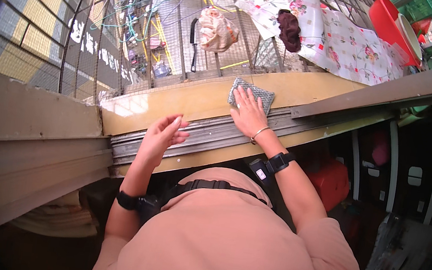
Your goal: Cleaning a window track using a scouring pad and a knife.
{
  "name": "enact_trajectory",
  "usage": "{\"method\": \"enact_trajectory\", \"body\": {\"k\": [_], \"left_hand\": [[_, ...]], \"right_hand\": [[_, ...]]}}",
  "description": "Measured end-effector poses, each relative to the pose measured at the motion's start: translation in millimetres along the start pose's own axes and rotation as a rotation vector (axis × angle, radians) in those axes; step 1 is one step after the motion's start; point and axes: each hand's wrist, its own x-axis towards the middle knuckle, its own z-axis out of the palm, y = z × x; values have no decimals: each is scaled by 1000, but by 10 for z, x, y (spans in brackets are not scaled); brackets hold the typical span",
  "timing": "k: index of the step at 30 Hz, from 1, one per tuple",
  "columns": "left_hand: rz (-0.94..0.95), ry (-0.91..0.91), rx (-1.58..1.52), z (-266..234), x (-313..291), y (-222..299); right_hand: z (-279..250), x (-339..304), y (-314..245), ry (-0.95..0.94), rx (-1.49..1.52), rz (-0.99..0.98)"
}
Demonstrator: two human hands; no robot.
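My right hand [250, 113] presses a grey, textured scouring sponge [267, 94] against the yellowish window ledge [175, 110]. Its fingers reach over the sponge's top, and part of the sponge's underside is hidden. On the left, my left hand [163, 137] is raised over the metal sliding track [210, 134]. Its fingers are loosely bent and apart, with nothing seen in them.
Beyond the ledge stands a metal window cage [66, 42] with hangers, a black-handled tool [192, 49], a bundled cloth [215, 31], a dark scrunchie [289, 30] and a floral sheet [344, 45]. A red basin [388, 26] sits far right. A sliding frame [387, 93] borders the right.
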Motion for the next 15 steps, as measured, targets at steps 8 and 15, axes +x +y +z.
{"method": "enact_trajectory", "body": {"k": [8, 15], "left_hand": [[-93, 167, -786, -299, 753, -12], [-46, 94, -1149, -451, 841, 101]], "right_hand": [[3, 21, 189, 48, -34, 22], [-1, 33, 192, 59, -17, 18]]}}
